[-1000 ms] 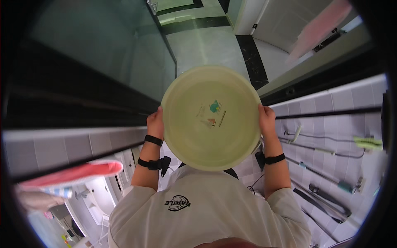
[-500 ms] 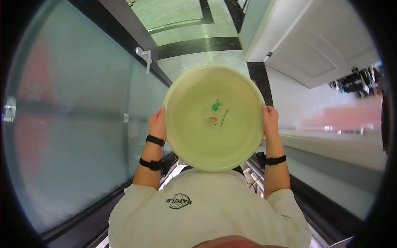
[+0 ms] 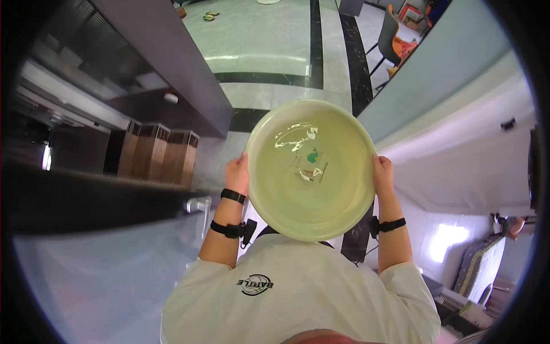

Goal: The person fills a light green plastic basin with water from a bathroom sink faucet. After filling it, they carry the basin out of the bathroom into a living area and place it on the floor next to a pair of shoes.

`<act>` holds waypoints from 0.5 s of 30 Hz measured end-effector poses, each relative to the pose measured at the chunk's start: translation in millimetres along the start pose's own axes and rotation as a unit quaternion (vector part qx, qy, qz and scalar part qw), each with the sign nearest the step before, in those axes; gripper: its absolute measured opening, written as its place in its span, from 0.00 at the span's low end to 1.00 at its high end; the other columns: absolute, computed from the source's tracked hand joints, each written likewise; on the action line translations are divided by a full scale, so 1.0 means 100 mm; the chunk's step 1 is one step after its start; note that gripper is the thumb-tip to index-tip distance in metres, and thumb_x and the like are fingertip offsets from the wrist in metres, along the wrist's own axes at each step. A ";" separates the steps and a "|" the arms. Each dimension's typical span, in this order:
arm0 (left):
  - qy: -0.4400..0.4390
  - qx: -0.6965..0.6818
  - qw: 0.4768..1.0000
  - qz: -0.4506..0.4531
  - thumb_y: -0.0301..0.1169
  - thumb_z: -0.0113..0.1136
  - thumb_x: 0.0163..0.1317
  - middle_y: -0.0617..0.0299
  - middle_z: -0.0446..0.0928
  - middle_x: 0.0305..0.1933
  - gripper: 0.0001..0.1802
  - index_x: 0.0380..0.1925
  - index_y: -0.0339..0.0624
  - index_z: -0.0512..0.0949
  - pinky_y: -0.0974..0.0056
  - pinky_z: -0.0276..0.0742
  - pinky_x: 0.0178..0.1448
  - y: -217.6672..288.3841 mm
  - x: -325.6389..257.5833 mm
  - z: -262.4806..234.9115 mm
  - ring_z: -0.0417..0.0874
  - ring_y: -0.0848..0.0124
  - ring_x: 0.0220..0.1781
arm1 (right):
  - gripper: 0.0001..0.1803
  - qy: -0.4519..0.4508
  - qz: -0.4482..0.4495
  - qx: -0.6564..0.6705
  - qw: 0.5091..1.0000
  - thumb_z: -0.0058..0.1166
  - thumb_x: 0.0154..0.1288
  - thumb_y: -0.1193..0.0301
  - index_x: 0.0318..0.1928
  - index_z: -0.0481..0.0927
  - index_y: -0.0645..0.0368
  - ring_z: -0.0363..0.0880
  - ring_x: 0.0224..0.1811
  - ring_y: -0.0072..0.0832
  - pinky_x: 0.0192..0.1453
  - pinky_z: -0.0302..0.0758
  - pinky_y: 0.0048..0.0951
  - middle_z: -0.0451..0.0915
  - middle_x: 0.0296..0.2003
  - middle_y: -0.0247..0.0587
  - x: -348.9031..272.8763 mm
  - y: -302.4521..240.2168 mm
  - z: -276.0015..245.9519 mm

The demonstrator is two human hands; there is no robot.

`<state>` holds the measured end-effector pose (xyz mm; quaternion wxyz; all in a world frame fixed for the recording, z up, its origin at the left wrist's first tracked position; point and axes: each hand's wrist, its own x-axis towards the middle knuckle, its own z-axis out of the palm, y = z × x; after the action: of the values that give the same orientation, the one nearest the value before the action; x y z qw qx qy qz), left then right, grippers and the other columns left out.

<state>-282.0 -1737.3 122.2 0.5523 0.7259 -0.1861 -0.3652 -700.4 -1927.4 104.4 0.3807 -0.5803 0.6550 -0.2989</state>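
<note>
A large round pale-green basin (image 3: 312, 234) is held out in front of my chest, open side up. Bright rippled reflections lie across its inside, which looks like water, above a green printed picture on the bottom. My left hand (image 3: 236, 174) grips the basin's left rim. On the opposite side my right hand (image 3: 384, 174) is closed around the rim at about the same height. The fingers of both hands are mostly hidden beneath the rim.
A frosted glass door (image 3: 114, 281) with a metal handle (image 3: 199, 205) stands at the lower left. Brown wooden steps (image 3: 157, 155) lie beyond it. Ahead, black bands cross the pale tiled floor (image 3: 258, 51), with slippers (image 3: 210, 16) and a grey chair (image 3: 388, 39) farther off.
I have moved forward through the doorway; the glass door has shifted back to the lower left. Steps and a chair have come into view. Both hands keep hold of the basin.
</note>
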 end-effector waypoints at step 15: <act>0.075 -0.107 0.991 0.009 0.41 0.53 0.82 0.61 0.85 0.31 0.25 0.35 0.28 0.84 0.66 0.76 0.35 1.98 4.09 1.50 0.81 0.74 0.28 | 0.25 -0.061 -0.089 0.006 0.994 0.58 0.74 0.56 0.33 0.84 0.71 0.84 0.29 0.32 0.38 0.77 0.39 0.84 0.24 0.48 5.06 -2.18 1.67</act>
<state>-94.8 -2176.3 156.7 0.6425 0.6861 -0.1109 -0.3228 -461.5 -2450.7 121.0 0.3955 -0.6506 0.5747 -0.2998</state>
